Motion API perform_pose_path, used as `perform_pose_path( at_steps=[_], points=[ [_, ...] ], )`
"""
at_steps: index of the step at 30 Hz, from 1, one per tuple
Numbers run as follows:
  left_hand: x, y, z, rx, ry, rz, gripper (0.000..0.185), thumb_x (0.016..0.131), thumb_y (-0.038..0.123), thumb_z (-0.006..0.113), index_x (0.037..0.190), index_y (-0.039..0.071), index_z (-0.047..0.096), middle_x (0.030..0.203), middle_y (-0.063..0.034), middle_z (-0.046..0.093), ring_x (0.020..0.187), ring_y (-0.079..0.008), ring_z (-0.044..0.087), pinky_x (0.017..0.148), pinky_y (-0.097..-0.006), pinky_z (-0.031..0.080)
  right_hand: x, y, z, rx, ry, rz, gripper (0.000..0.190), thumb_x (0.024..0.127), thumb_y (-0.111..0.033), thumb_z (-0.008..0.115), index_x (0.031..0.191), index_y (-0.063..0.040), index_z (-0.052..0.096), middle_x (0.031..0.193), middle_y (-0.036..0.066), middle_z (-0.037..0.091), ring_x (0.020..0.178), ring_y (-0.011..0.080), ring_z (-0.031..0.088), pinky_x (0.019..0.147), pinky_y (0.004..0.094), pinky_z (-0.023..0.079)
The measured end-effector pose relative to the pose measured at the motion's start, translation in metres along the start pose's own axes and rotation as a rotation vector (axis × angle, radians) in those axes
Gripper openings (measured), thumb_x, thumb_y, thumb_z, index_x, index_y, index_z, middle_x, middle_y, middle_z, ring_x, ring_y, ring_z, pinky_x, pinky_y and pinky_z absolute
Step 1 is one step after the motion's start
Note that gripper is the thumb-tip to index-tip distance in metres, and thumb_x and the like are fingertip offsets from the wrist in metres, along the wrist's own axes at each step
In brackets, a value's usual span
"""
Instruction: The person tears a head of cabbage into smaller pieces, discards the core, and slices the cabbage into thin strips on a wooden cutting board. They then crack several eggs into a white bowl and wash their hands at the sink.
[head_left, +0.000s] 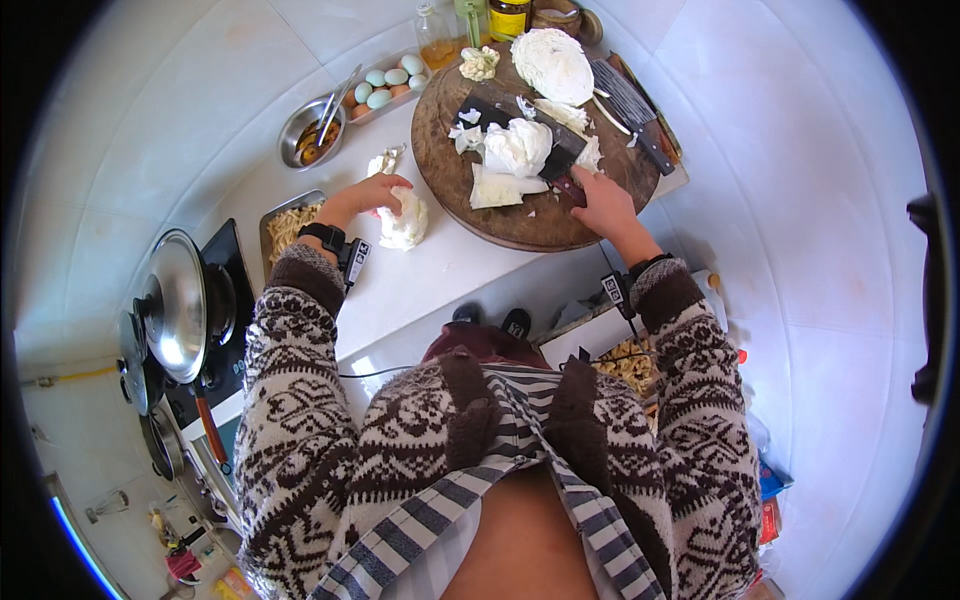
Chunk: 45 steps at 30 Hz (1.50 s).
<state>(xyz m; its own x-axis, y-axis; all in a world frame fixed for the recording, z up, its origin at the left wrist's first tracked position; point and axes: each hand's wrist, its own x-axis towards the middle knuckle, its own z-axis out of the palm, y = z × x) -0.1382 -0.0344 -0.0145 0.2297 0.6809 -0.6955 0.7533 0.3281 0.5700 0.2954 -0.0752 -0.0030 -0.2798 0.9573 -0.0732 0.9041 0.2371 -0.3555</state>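
Observation:
My right hand (606, 208) grips the dark red handle of a cleaver (561, 159), whose dark blade lies flat over the round wooden chopping board (450, 202). A crumpled chunk of white cabbage (519, 148) covers part of that blade, with small leaf scraps about it. A flat pale cabbage leaf piece (504, 187) is on the near side. To the left, over the white counter (450, 274), my left hand (369, 196) has its fingers on another pale cabbage chunk (405, 219); its fingertips are partly hidden.
A large cut cabbage (553, 66), a cauliflower floret (480, 64) and a second cleaver (626, 97) occupy the board's far side. Beyond my left hand are a steel bowl (289, 146), a box of eggs (396, 77) and a tray of shredded food (292, 225). A lidded pan (176, 307) stands far left.

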Motion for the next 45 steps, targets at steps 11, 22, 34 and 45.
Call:
perform_pose_path(
  at_steps=[11,22,34,45],
  points=[
    [-0.001,0.121,0.041,0.272,0.598,0.709,0.082,0.069,0.032,0.077,0.139,0.011,0.042,0.145,-0.0197,0.034,0.130,-0.0375,0.039,0.108,-0.0409,0.035,-0.008,-0.025,-0.042,-0.044,0.195,-0.108,0.048,0.075,-0.010,0.062,0.121,-0.018,0.055,0.100,0.010,0.064,0.092,0.0313,0.063,0.077,0.0418,0.051],
    [0.023,0.163,0.060,0.439,0.639,0.930,0.060,0.066,0.020,0.070,0.124,0.017,0.055,0.132,-0.0103,0.051,0.121,-0.0314,0.049,0.098,-0.0397,0.045,-0.005,-0.029,-0.062,-0.077,0.251,-0.106,0.040,0.073,-0.009,0.060,0.113,-0.017,0.059,0.090,0.008,0.064,0.088,0.0296,0.064,0.072,0.0426,0.052],
    [-0.008,0.156,0.104,0.766,0.335,0.667,0.098,0.069,0.043,0.077,0.146,0.009,0.027,0.146,-0.0194,0.035,0.130,-0.0355,0.041,0.104,-0.0412,0.040,-0.030,-0.001,-0.106,0.915,-0.052,0.237,0.050,0.082,-0.017,0.066,0.128,-0.008,0.053,0.070,0.002,0.058,0.054,0.0085,0.050,0.049,0.0239,0.039],
    [-0.001,0.112,0.095,0.620,0.339,0.846,0.087,0.065,0.033,0.076,0.139,0.004,0.038,0.136,-0.0184,0.044,0.121,-0.0368,0.046,0.101,-0.0419,0.041,-0.055,-0.042,-0.063,1.271,-0.102,0.273,0.040,0.091,-0.019,0.061,0.128,-0.006,0.050,0.071,0.001,0.055,0.053,0.0069,0.049,0.046,0.0215,0.039]
  ],
)
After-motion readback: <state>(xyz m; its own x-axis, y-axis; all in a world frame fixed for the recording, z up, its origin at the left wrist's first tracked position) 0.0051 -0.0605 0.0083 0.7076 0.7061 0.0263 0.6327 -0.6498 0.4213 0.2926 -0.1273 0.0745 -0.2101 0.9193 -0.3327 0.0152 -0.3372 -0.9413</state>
